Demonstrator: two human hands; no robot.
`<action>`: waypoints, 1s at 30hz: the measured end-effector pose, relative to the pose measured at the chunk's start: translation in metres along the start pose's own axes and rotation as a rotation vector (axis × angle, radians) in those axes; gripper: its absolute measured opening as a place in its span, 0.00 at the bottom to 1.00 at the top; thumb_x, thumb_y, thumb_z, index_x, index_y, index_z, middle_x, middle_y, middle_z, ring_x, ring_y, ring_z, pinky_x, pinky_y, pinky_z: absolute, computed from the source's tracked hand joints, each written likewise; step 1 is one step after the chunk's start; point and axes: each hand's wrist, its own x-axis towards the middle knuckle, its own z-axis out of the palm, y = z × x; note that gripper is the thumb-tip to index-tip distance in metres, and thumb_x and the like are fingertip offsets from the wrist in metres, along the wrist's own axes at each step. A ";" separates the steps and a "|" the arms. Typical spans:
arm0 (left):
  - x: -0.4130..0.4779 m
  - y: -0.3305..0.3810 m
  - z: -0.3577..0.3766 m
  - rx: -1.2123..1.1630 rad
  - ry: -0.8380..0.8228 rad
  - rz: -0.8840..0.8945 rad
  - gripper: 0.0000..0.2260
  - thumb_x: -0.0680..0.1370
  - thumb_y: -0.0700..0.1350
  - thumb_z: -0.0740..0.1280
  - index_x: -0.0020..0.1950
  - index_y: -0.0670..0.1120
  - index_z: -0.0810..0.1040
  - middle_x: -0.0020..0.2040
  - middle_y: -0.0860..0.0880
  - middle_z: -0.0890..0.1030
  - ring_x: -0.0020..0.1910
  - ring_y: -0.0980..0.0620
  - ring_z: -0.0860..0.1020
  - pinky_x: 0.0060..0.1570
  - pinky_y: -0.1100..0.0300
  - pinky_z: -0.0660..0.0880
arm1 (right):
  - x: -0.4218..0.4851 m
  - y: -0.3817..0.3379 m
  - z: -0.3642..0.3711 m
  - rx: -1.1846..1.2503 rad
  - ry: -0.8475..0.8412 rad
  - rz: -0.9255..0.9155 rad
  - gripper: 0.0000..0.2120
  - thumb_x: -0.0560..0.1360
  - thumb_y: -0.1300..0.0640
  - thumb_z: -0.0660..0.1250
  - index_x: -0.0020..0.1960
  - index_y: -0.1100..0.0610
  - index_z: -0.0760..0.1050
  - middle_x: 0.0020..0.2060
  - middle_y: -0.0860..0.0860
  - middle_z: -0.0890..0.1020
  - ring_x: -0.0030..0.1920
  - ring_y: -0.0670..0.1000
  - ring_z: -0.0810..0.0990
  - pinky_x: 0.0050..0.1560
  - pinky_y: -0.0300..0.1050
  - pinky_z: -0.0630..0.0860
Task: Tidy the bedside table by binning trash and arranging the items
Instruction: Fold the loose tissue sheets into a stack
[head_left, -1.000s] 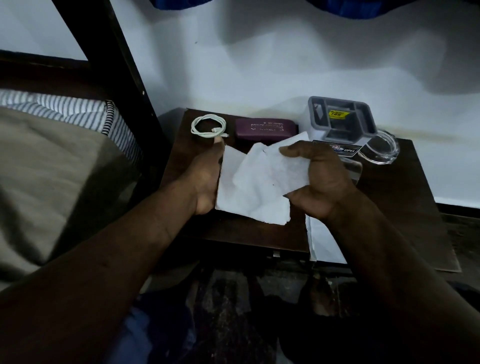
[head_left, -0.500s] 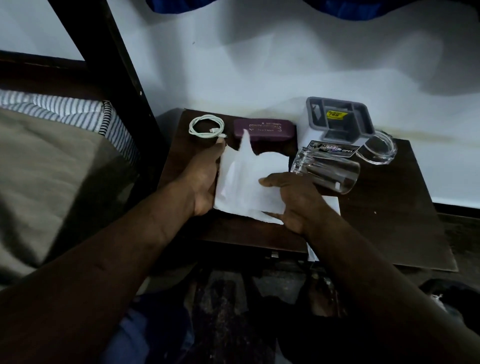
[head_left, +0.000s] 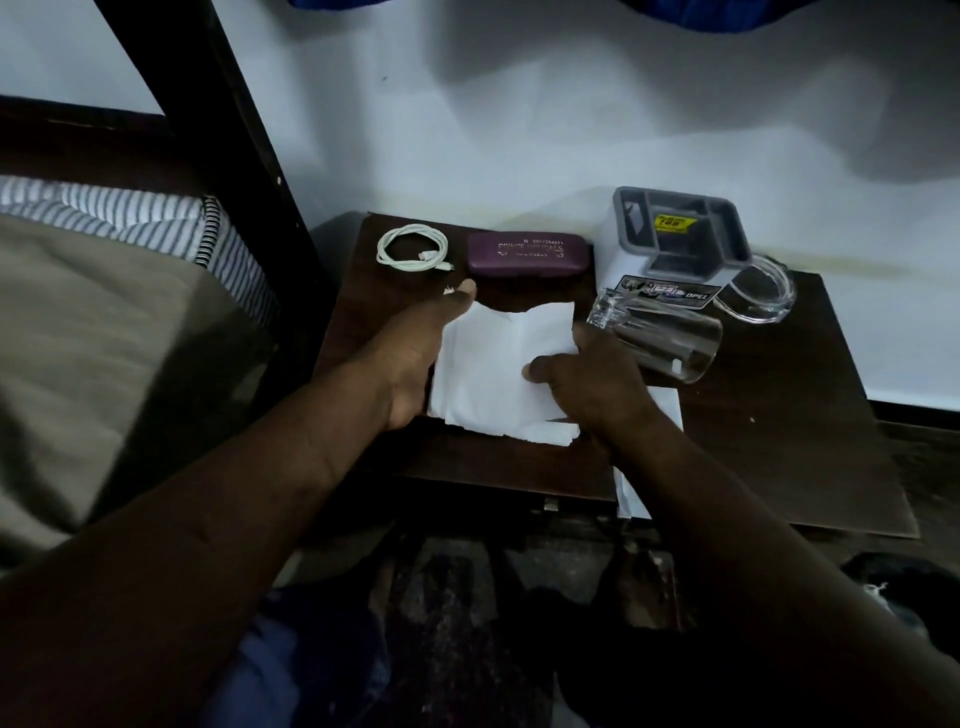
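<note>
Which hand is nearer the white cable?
Left. The left hand lies just in front of the cable; the right hand is farther right, on the paper.

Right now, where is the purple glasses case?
Head view: the purple case lies at the back of the table, between the coiled white cable on its left and the grey organiser.
</note>
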 end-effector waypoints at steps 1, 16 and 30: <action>-0.001 0.000 0.001 0.008 -0.013 -0.007 0.20 0.78 0.62 0.68 0.61 0.51 0.84 0.54 0.49 0.87 0.54 0.45 0.86 0.53 0.47 0.83 | 0.000 -0.001 0.000 0.012 -0.006 0.001 0.28 0.72 0.57 0.76 0.70 0.60 0.75 0.63 0.56 0.82 0.63 0.58 0.80 0.65 0.55 0.79; 0.004 -0.007 0.012 0.189 0.235 0.127 0.10 0.80 0.38 0.70 0.60 0.39 0.81 0.57 0.42 0.84 0.55 0.42 0.83 0.57 0.43 0.80 | 0.002 0.011 -0.018 -0.007 -0.002 -0.034 0.09 0.73 0.57 0.76 0.50 0.51 0.79 0.51 0.50 0.86 0.47 0.48 0.84 0.43 0.45 0.81; 0.005 -0.012 0.014 0.281 0.205 0.140 0.13 0.70 0.35 0.79 0.53 0.37 0.84 0.49 0.43 0.87 0.45 0.43 0.86 0.45 0.49 0.84 | -0.004 0.025 -0.082 -0.753 0.061 -0.195 0.20 0.70 0.36 0.74 0.38 0.54 0.83 0.37 0.51 0.86 0.41 0.54 0.85 0.48 0.52 0.84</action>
